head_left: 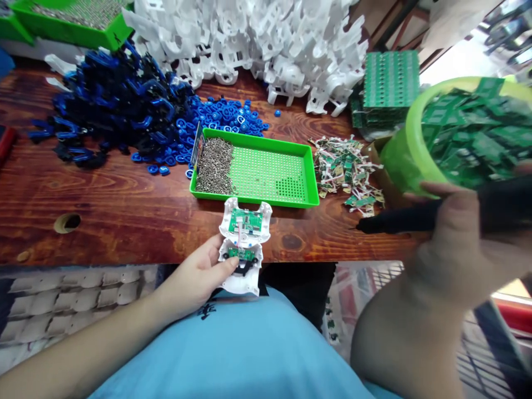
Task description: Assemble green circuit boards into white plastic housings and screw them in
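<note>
My left hand [208, 269] grips the lower half of an opened white plastic housing [241, 284] at the table's front edge, thumb on its inner side. The upper housing half [224, 227] lies on the wood and bears a green circuit board [249, 221]. Thin pale wires join it to a smaller board [248, 254] in the lower half, beside black parts. On the right, my right hand [453, 249] is closed around a dark electric screwdriver [415, 217], its thin tip pointing left. Motion blurs this hand somewhat. The screwdriver tip is apart from the housing.
A green tray [270, 199] of small screws [214, 166] lies ahead. Behind it are blue buttons [228, 115], blue-black parts [116, 100] and white shells [257, 39]. To the right are small wired boards [344, 166], stacked green boards [391, 78] and a lime-green bucket [409, 149] of boards.
</note>
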Tool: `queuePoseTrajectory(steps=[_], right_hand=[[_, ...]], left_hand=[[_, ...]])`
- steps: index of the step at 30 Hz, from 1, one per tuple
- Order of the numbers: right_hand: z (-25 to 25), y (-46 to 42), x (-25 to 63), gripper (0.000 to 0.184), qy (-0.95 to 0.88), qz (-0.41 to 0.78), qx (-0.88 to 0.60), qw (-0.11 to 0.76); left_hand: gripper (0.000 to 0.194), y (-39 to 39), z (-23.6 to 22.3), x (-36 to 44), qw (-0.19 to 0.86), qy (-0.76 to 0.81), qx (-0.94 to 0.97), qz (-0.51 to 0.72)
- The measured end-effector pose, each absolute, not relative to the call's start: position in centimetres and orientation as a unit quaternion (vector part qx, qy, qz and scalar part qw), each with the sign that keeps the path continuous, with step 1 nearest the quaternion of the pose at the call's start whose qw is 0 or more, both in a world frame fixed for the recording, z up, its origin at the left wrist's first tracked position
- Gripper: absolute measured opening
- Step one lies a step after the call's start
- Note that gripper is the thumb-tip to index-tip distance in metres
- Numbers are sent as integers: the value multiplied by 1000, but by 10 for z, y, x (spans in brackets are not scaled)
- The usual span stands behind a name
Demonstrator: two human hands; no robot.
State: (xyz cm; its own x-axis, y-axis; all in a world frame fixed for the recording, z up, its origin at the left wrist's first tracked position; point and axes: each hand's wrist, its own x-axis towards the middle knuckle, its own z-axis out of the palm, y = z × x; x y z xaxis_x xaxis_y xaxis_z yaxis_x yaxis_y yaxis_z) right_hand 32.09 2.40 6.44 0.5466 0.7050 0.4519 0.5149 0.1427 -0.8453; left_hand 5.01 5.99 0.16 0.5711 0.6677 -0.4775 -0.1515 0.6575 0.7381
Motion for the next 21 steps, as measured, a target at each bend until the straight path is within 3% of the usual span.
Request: queuePoseTrajectory(steps=[3, 10, 14, 21], right_hand=[[64, 28, 309, 20, -403, -10, -628, 666], [70, 71, 275, 15, -438, 81, -471, 762], [62, 119, 257, 15, -475, 89, -438, 758], [39, 169, 259, 19, -518, 112, -433, 729]], left_hand=[[34, 59, -1, 52, 823, 389, 342, 234], [39, 65, -9, 59, 815, 402, 355, 220], [43, 66, -9, 64, 823, 395, 341, 225], [29, 67, -11, 60, 836, 380, 322, 232]])
